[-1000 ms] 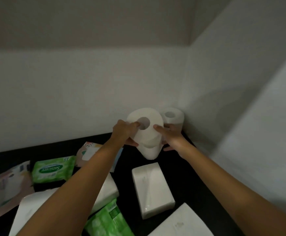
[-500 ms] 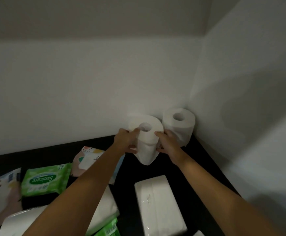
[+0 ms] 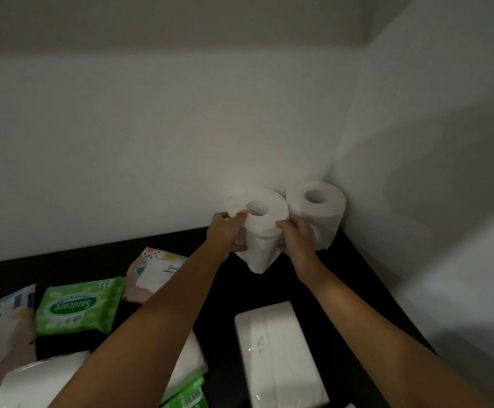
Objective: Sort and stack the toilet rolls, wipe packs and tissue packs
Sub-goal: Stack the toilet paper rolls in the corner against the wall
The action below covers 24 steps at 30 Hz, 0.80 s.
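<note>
I read this as a household storage corner: plain white walls (image 3: pixel 151 142) meet over a dark counter (image 3: pixel 63 266) holding toilet rolls (image 3: pixel 328 219).

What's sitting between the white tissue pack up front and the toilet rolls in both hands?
Nothing: in the head view only bare black tabletop lies between the tissue pack and the held toilet rolls.

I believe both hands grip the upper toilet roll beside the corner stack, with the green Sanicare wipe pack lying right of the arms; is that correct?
Not quite: the head view shows the green Sanicare wipe pack lying left of the arms. The rest holds: the left hand and right hand grip the upper toilet roll beside the corner stack.
</note>
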Each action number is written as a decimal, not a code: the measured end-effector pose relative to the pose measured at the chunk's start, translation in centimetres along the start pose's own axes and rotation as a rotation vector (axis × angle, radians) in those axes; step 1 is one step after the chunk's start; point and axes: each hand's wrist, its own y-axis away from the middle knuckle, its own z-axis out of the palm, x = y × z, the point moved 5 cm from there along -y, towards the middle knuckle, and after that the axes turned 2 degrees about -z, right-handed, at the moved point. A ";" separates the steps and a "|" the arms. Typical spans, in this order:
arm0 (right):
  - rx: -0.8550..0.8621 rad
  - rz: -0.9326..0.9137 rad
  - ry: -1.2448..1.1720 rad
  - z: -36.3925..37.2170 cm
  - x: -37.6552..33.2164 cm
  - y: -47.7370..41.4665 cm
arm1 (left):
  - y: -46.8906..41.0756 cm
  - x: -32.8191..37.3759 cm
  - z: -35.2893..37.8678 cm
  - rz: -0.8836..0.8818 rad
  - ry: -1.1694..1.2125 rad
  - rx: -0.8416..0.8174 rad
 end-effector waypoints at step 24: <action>-0.212 -0.103 0.106 -0.4 -0.7 0.7 | -0.2 0.2 0.6 0.038 -0.019 0.080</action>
